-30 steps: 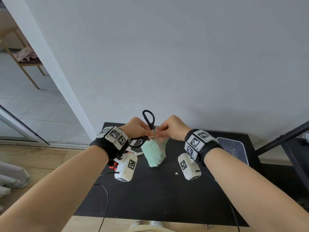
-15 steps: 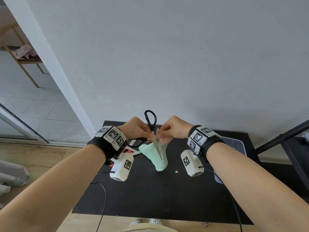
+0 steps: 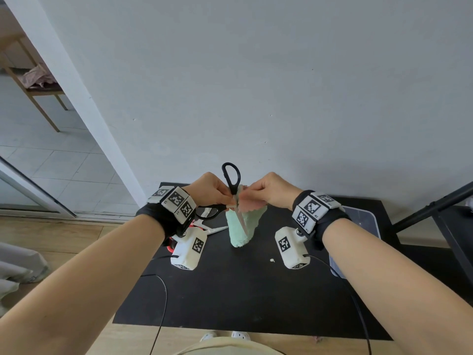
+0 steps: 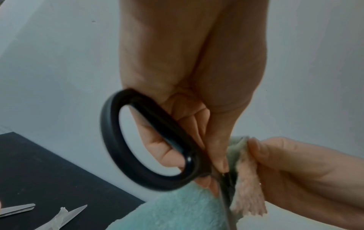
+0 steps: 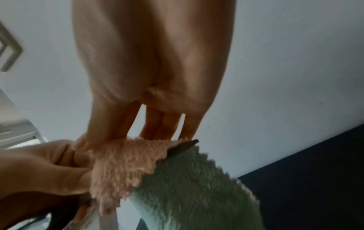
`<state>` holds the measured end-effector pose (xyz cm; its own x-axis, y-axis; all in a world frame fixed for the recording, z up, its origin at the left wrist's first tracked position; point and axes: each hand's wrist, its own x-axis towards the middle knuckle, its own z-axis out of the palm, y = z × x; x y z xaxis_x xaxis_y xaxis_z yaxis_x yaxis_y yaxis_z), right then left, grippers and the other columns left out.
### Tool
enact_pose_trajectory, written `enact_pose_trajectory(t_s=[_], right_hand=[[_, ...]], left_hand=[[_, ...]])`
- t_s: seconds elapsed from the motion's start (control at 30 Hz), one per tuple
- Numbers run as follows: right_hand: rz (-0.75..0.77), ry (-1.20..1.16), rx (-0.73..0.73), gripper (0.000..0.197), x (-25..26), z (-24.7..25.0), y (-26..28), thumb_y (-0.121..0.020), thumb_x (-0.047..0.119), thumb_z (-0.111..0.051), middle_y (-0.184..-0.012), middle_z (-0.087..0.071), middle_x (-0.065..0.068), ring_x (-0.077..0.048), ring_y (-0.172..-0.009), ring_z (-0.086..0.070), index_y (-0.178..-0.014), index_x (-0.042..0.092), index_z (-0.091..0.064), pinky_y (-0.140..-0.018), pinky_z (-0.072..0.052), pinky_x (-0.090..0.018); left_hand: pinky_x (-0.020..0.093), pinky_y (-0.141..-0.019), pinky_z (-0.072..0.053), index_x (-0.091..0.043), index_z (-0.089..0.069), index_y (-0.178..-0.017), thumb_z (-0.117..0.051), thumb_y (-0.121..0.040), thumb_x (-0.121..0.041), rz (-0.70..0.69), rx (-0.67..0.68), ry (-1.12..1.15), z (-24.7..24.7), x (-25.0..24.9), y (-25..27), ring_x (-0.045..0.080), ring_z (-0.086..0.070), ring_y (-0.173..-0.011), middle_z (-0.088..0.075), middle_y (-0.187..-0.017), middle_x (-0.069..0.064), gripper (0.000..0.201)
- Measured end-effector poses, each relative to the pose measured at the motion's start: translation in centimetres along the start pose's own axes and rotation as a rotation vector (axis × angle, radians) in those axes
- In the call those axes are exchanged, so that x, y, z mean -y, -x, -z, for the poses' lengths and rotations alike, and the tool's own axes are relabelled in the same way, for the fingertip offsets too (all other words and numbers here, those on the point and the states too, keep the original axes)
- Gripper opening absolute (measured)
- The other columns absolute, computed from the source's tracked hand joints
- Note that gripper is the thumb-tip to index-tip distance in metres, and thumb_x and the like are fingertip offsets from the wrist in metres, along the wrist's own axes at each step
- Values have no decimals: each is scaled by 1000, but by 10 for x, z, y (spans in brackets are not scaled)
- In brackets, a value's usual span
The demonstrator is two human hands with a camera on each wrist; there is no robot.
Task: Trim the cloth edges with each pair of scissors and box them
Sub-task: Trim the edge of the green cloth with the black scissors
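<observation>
My left hand (image 3: 225, 198) grips black-handled scissors (image 3: 231, 176) by the pivot. One loop stands up and the other (image 3: 210, 210) points left. The blades (image 3: 242, 221) run down along a mint-green cloth (image 3: 239, 233) with a pink reverse. My right hand (image 3: 249, 194) pinches the cloth's top edge, and its lower end hangs to the black table (image 3: 243, 290). The left wrist view shows the loop (image 4: 110, 140) across my left fingers and the blade beside the pink flap (image 4: 248, 194). In the right wrist view the blade tip (image 5: 184, 147) sticks out between pink (image 5: 122, 165) and green (image 5: 187, 194).
A clear plastic box (image 3: 364, 219) stands at the table's right, behind my right wrist. Another pair of scissors (image 3: 216, 229) lies on the table under my left wrist, its blades (image 4: 72, 213) also visible there. A small cloth scrap (image 3: 272, 260) lies mid-table. A black stand leg (image 3: 435, 208) crosses at right.
The scissor blades have come down across the cloth. The cloth's pink side has folded out under my right fingers. Both hands stay close together above the table.
</observation>
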<state>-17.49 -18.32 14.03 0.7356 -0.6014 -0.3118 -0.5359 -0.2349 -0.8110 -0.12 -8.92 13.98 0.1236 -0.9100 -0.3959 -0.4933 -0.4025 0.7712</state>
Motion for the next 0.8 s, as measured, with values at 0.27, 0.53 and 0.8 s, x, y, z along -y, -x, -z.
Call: enact_pose_trajectory(t_s=[0.27, 0.53, 0.8], right_hand=[[-63, 116, 68, 17, 8, -3, -3, -82, 22, -71, -74, -66, 12, -3, -72, -57, -97, 14, -76, -68, -45, -14], [-67, 289, -9, 23, 16, -15, -9, -75, 22, -73, -58, -56, 11, -3, -53, -48, -56, 25, -62, -53, -37, -17], [-67, 292, 9, 23, 13, -12, -2, -75, 22, -77, -79, -68, -1, -11, -68, -61, -95, 8, -75, -65, -53, -26]], left_hand=[[22, -70, -48, 0, -76, -85, -78, -76, -16, 6, -6, -13, -1, 1, -2, 11, -56, -67, -69, -74, 8, 18], [9, -53, -42, -2, -76, -82, -76, -77, -15, 14, -62, 14, -7, 1, -2, 2, -53, -53, -66, -67, 3, 13], [6, -46, -40, -1, -73, -77, -72, -79, -9, 22, -48, 72, -14, 4, 1, -2, -54, -44, -65, -65, 6, 9]])
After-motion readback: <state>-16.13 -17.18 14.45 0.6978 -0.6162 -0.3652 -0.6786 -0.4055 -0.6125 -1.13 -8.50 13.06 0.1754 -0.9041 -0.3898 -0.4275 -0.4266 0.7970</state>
